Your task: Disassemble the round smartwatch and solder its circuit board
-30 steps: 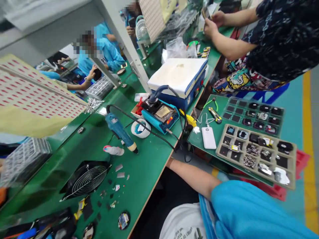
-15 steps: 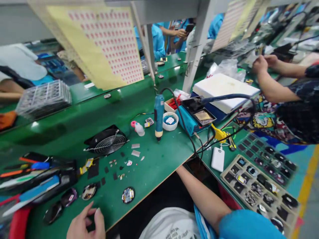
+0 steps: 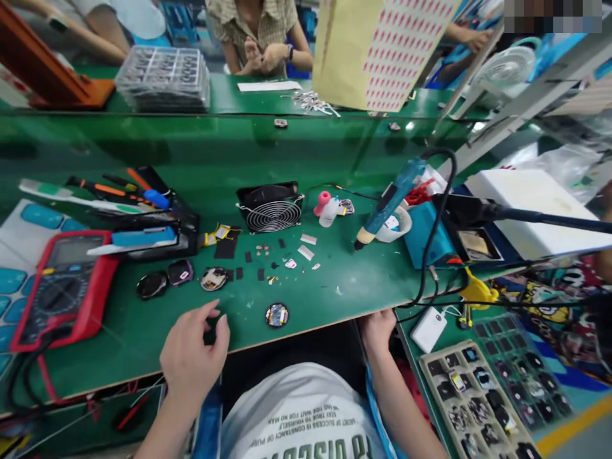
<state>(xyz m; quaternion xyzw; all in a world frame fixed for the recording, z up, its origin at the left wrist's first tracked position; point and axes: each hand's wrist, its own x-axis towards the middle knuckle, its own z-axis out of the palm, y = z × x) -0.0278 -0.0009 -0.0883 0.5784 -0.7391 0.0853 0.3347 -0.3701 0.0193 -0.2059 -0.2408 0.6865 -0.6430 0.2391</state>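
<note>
My left hand rests at the bench's front edge, thumb and fingers apart, with nothing in it. Just beyond its fingertips lies an opened round watch module, beside a dark round case and a purple-rimmed case. To its right, a second round watch module shows its inner parts face up. My right hand is at the bench edge further right, its fingers partly hidden by the edge. A blue electric screwdriver hangs tilted above the bench, untouched.
A red multimeter and a tool holder stand left. A small fan, a dropper bottle and small loose parts lie mid-bench. At right are a power bank, cables and a parts tray. A person sits opposite.
My view has swung left, bringing the multimeter in. My right hand now shows at the bench edge, where only its forearm showed before. My left hand stays near the round module.
</note>
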